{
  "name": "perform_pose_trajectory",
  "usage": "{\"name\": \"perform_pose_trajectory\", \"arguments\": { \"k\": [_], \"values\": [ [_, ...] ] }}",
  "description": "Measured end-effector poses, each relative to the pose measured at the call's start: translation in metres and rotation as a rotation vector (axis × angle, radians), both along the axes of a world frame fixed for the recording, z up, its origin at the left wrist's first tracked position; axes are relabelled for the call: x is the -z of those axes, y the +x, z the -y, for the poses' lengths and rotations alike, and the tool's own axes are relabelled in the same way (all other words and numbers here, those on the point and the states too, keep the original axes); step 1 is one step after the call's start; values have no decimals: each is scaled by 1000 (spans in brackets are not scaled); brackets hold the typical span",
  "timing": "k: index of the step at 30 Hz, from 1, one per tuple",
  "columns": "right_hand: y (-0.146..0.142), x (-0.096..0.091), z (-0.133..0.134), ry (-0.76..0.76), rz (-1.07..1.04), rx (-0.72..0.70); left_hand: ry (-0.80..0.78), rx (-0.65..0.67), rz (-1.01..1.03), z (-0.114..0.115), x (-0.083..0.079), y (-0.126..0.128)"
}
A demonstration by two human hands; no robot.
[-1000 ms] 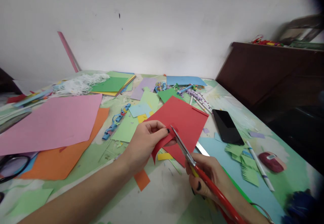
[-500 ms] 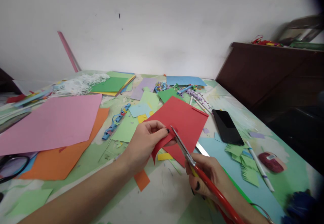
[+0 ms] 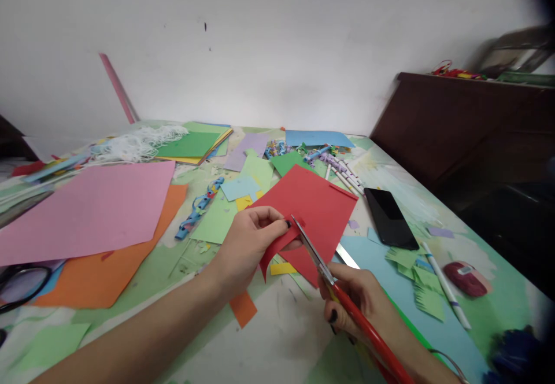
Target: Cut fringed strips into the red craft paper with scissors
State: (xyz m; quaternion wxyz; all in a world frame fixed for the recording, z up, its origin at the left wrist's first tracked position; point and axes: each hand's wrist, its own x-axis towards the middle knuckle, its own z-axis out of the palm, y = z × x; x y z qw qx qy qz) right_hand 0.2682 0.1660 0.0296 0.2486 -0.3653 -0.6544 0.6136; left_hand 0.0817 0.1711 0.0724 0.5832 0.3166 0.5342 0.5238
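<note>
While left hand (image 3: 247,245) pinches near edge of red paper (image 3: 318,202), grip clamped on cut flap, paper held tilted above tabletop (image 3: 277,338). Right hand (image 3: 362,306) grip closed round scissors (image 3: 313,253); blades nearly together, tip in slit beside left thumb. Phone (image 3: 389,217) lies right of paper, pink sheet (image 3: 91,210) far left

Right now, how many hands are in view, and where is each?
2. The left hand pinches the red paper at centre; the right hand, lower right of it, grips the red-handled scissors, blades at the paper's edge. No other hands show.
</note>
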Motion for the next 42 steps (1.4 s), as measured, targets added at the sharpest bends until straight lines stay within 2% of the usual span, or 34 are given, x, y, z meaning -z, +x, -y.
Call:
{"name": "perform_pose_trajectory", "arguments": {
  "k": [9,42],
  "values": [
    [3,6,0,-2,2,9,8,6,5,1,0,-1],
    [3,4,0,15,51,24,-6,9,-12,0,1,-2]
  ]
}}
